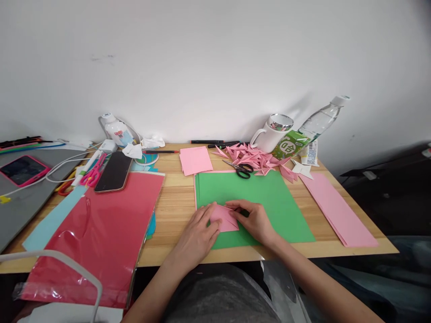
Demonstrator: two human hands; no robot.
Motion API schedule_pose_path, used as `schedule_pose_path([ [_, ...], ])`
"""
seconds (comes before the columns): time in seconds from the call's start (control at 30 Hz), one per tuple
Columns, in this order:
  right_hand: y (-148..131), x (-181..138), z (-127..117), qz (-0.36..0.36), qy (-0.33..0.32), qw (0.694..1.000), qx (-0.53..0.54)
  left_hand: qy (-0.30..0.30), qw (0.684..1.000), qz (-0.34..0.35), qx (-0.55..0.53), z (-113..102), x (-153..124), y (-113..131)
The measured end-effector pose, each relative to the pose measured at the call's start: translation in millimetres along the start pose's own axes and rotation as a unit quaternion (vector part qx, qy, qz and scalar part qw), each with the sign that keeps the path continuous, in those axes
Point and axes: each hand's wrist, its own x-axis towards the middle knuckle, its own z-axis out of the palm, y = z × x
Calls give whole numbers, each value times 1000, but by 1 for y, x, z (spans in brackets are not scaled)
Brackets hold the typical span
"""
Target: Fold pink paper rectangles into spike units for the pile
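A small folded sheet of pink paper (pixel 226 225) lies on a stack of green paper (pixel 256 188), with a slanting crease near its right side. My left hand (pixel 201 228) rests on the pink sheet's left part, fingers stretched out and thumb laid across its surface. At the upper right edge, my right hand (pixel 252 220) pinches the same sheet between thumb and fingers. Black-handled scissors (pixel 244 171) lie at the back edge of the green stack. Behind them is a pile of folded pink paper pieces (pixel 257 159).
Pink squares (pixel 196 160) and pink strips (pixel 336 208) flank the green stack. Behind stand a white mug (pixel 271 134), a green box (pixel 290 144) and a tilted water bottle (pixel 323 119). Leftward lie a red paper pack (pixel 111 220), a phone (pixel 114 172) and pink scissors (pixel 94 172).
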Motion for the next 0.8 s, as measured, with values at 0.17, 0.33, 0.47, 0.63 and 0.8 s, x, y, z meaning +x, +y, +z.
schedule_pose_path([
  [0.17, -1, -6, 1, -164, 0, 984, -65, 19, 1000, -4, -2, 3, -2, -1],
  [0.33, -1, -10, 1, -203, -16, 974, -103, 20, 1000, 0, 4, 3, -2, 1],
  [0.47, 1, -10, 2, -219, -28, 969, -108, 25, 1000, -1, -1, 3, -1, 1],
  [0.63, 4, -9, 2, -225, -34, 968, -109, 29, 1000, -2, -6, 3, -1, 1],
  [0.8, 5, -8, 1, -225, -48, 966, -115, 35, 999, -10, -5, 5, -2, 2],
])
